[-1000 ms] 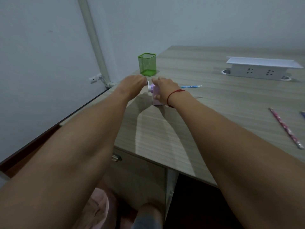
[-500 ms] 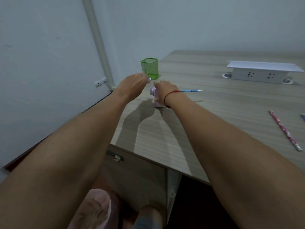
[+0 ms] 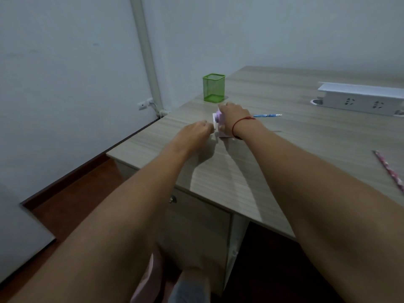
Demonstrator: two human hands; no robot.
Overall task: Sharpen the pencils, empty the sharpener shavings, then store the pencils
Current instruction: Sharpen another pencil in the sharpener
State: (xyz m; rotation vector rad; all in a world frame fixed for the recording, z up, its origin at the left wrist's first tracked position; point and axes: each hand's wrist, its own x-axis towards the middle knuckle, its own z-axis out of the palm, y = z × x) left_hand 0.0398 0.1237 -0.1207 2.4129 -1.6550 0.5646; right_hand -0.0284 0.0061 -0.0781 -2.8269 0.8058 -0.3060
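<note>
Two hands are placed at the purple sharpener (image 3: 218, 118) on the desk (image 3: 284, 162): its body is clasped by the right hand (image 3: 235, 116), its white crank (image 3: 215, 126) is pinched by the left hand (image 3: 194, 133)

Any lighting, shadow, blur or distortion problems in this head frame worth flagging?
Head view: dim, bluish light; soft arm shadows on the desk; wide-angle stretch enlarges the forearms; the sharpener is small, soft and mostly hidden behind the right hand.
</note>
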